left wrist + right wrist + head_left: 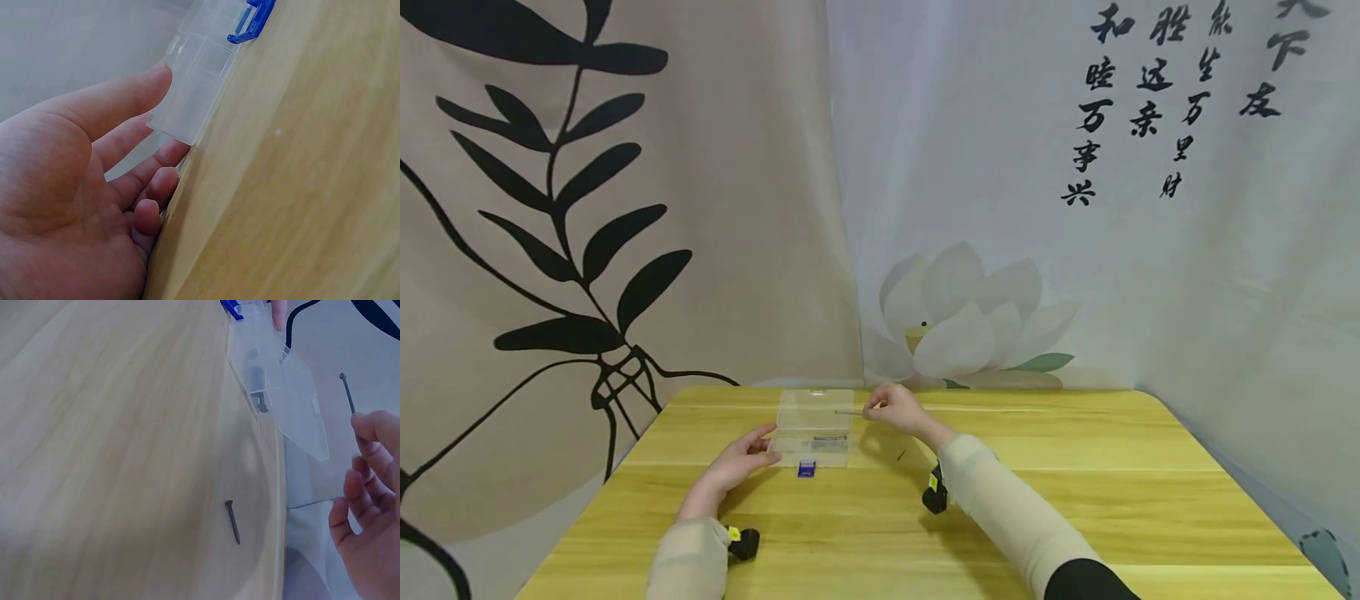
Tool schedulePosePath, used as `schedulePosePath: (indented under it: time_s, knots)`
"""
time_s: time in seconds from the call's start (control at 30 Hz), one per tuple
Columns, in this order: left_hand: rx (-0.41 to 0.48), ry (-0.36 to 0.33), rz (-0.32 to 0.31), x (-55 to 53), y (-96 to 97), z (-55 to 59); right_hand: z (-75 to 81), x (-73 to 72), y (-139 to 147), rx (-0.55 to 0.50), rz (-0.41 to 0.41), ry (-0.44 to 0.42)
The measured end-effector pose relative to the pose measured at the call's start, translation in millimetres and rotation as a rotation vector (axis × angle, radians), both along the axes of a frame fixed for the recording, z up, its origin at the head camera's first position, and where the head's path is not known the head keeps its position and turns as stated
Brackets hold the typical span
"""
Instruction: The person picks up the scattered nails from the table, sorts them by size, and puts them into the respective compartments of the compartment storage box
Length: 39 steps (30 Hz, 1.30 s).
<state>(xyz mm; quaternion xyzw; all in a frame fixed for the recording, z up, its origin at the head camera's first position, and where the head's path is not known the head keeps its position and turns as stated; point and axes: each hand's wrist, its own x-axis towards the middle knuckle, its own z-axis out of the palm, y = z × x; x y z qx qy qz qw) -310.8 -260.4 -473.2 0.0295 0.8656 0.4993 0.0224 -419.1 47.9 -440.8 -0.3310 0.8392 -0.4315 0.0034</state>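
A clear plastic box (pixel 786 454) lies on the table with its lid (pixel 812 408) raised at the back and a blue latch (pixel 807 469) at its front. Dark nails (pixel 260 402) are inside it. My left hand (pixel 741 461) holds the box's left end, thumb at the front and fingers behind, partly hidden by the box in the left wrist view. Between thumb and fingertips, my right hand (pixel 895 408) pinches a nail (pixel 347 394) by one end, its head pointing toward the lid. Another nail (pixel 232 522) lies on the table right of the box.
The wooden table (pixel 1075 500) ends just behind the box, where a printed curtain (pixel 760 208) hangs. A black device is strapped at each wrist, the right one (pixel 935 492) close above the tabletop.
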Motion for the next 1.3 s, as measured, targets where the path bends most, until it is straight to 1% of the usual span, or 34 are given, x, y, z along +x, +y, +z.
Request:
schedulePosePath:
  time_s: [0.07, 0.13, 0.3, 0.4, 0.53, 0.73, 1.07, 1.3]
  knots:
    - [0.001, -0.001, -0.006, -0.9, -0.2, 0.0, 0.1, -0.8, -3.0, 0.003, -0.001, -0.001]
    - [0.013, -0.013, 0.002, -0.9, -0.4, 0.6, -0.2, -1.6, -6.1, 0.006, -0.002, -0.002]
    - [0.007, -0.020, 0.017, -0.3, -0.3, 1.6, -3.5, -3.1, -14.1, 0.008, 0.002, -0.023]
    - [0.014, -0.026, 0.021, -0.8, -0.4, 0.1, -5.2, -2.6, -17.8, 0.014, 0.004, -0.032]
    - [0.012, -0.023, 0.023, -2.0, -0.9, -2.2, -6.0, -1.3, -22.0, 0.026, 0.000, -0.016]
    - [0.018, -0.018, 0.013, -2.4, -1.2, -1.5, -5.1, -1.1, -28.2, 0.031, -0.005, -0.003]
    - [0.033, -0.029, 0.021, -3.9, -1.6, -1.9, -8.4, -1.9, -39.3, 0.107, 0.003, 0.044]
    - [0.033, -0.014, 0.017, -2.1, -1.5, -0.8, -10.8, 0.4, -46.7, 0.151, -0.015, 0.070]
